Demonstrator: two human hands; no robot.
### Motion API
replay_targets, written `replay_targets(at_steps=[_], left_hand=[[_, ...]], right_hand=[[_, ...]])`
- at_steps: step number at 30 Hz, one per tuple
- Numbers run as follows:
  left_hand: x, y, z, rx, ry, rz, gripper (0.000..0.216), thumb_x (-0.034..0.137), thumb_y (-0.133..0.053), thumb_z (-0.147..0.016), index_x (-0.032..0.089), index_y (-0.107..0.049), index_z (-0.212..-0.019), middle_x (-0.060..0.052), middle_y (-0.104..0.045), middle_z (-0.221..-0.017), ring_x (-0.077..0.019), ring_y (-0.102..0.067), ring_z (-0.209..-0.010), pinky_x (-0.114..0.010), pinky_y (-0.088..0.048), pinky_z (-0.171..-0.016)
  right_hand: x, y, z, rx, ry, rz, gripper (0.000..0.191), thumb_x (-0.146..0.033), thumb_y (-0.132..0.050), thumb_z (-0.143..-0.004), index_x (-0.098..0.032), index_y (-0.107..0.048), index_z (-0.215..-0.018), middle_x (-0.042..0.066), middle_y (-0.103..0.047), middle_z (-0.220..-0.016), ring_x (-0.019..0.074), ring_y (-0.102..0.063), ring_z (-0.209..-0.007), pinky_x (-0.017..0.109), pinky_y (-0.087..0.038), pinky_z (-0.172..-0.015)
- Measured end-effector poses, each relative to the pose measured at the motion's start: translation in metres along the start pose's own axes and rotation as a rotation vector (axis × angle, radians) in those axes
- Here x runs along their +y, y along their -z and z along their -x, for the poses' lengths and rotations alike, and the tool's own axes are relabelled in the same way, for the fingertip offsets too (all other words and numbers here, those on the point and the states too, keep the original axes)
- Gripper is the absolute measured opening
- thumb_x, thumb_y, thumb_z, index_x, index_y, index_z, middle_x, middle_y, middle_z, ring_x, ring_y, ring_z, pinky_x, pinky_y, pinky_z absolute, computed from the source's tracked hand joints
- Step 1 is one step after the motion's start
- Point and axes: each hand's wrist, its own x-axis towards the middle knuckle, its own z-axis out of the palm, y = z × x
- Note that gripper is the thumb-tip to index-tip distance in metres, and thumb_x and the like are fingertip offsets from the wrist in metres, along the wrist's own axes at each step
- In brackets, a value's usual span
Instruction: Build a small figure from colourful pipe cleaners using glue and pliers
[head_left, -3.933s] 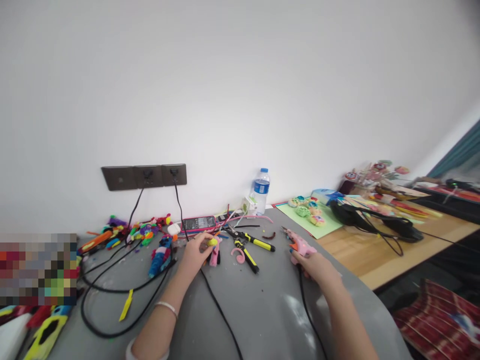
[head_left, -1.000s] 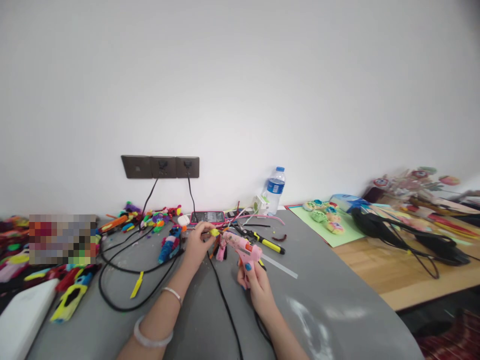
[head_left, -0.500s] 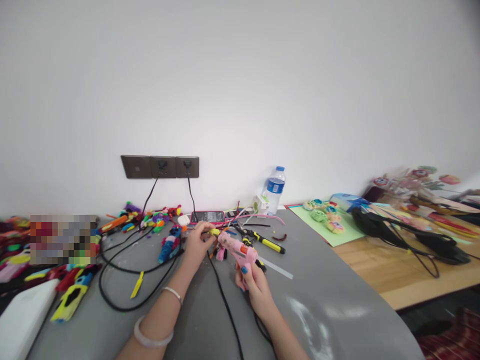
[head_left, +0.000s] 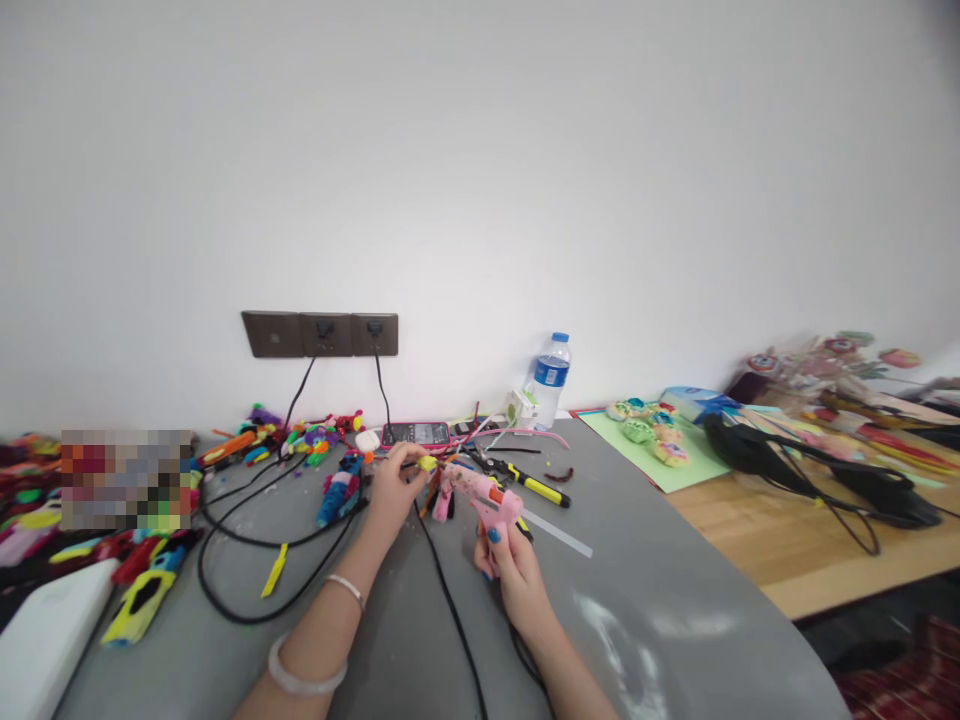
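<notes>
My right hand is wrapped round the handle of a pink hot glue gun, its nozzle pointing left. A translucent glue stick sticks out of the gun's back end. My left hand pinches a small yellow fuzzy piece close to the nozzle; whether the two touch I cannot tell. Behind the gun lie pliers with yellow and black handles and several pipe cleaners. A blue fuzzy figure rests left of my left hand.
Black cables loop across the grey table from the wall sockets. A water bottle and a phone stand near the wall. Colourful fuzzy crafts crowd the left; a green sheet and black bag are at right.
The glue gun and my right hand have shifted slightly right and down, its nozzle drawing back a little from the yellow piece. My left hand stays nearly still.
</notes>
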Motion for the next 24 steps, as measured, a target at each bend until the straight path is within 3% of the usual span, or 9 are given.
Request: replay_targets(at_steps=[24], left_hand=[[0.0010,-0.0004,-0.0011,0.015,0.013,0.009,0.017,0.011,-0.059,-0.067,0.020,-0.061,-0.082,-0.002,-0.061,-0.085,-0.0164,-0.064,-0.081,-0.027,-0.056,-0.066]], right_hand=[[0.0007,-0.0009,0.0016,-0.062,0.004,0.014,0.049,-0.062,-0.031,-0.093,-0.021,-0.041,-0.069,-0.004,-0.040,-0.053,0.0116,-0.033,-0.048,0.026,-0.027,-0.051]])
